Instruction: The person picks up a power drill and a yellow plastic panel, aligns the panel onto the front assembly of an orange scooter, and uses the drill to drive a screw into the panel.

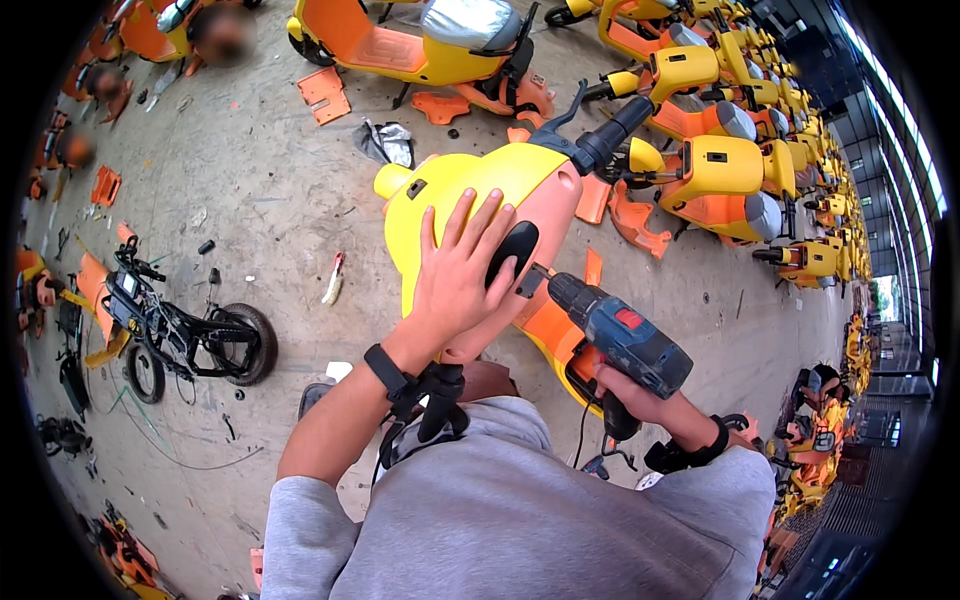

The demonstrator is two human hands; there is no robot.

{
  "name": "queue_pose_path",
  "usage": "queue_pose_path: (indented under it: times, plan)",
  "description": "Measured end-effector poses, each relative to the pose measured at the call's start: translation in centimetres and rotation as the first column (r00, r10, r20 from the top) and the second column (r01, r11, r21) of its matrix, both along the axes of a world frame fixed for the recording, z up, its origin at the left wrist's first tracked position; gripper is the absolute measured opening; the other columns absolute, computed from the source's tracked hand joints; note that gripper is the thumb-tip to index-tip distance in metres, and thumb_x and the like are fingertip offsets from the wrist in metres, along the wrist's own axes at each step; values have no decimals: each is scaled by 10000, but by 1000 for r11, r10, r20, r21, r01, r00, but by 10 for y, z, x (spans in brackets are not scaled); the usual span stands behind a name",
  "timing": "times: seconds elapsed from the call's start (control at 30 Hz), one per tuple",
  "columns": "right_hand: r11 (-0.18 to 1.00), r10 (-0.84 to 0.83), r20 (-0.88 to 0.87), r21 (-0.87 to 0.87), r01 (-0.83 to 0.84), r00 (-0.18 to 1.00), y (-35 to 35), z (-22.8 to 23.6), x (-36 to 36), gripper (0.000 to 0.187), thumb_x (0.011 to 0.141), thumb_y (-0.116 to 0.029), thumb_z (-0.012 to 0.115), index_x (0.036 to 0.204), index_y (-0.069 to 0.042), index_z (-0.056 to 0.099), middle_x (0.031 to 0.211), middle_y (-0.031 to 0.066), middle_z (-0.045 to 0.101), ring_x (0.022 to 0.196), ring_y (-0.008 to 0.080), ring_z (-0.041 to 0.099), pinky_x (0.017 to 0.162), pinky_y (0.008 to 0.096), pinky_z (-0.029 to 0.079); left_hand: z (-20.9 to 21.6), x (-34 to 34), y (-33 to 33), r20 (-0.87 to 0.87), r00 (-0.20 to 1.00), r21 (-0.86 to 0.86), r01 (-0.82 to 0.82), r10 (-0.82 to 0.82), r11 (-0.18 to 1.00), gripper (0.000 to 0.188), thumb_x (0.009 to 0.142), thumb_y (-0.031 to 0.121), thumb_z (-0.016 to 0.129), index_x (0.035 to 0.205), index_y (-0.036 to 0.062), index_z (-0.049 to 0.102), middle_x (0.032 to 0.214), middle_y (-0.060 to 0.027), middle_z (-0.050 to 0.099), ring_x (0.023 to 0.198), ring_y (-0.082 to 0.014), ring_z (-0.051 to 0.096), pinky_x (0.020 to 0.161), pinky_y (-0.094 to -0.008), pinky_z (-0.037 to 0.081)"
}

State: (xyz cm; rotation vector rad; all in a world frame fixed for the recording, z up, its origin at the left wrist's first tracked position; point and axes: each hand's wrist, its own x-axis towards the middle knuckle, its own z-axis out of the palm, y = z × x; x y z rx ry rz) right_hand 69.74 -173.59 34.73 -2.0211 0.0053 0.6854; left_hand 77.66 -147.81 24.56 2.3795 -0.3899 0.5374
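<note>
My left hand (pixel 462 262) lies with fingers spread on the yellow front cover (pixel 440 195) of a scooter, its thumb by a black oval display (pixel 514 248). In my right hand (pixel 637 393) is a blue-and-black cordless drill (pixel 632 335), gripped by its handle. The drill's tip points left at a small dark bracket (pixel 531 281) beside the display, on the edge of the pink-orange panel (pixel 550 215). Whether the tip touches a screw there I cannot tell. A black handlebar grip with a brake lever (pixel 570 125) sticks out at the far side of the cover.
Yellow-orange scooters (pixel 715 165) stand in rows on the right, another scooter (pixel 400 45) at the back. A stripped black scooter frame (pixel 190 320) stands on the left. Loose orange panels (pixel 323 95) and a grey plastic bag (pixel 385 142) lie on the concrete floor. Other people work at the far left.
</note>
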Motion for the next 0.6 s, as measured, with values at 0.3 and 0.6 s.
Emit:
queue_pose_path:
  times: [0.3,0.6]
  plan:
    - [995,-93,-48,34,95,994,5,-3,-5,59,876,-54,600,934,-51,585,747,39,621,663,156,628,682,317,515,-1,0,-1,-3,1000,4,-9,9,1000,627,840,256,653,1434,134,493,1521,-65,436,1427,-322,350,1148,-584,193]
    - [986,95,222,-154,-61,970,-15,-23,-8,194,822,-86,689,1011,-69,648,871,71,672,798,237,656,745,361,525,0,2,0,28,1000,-9,2,-1,1000,614,837,268,654,1416,130,507,1510,-75,444,1419,-323,361,1133,-596,209]
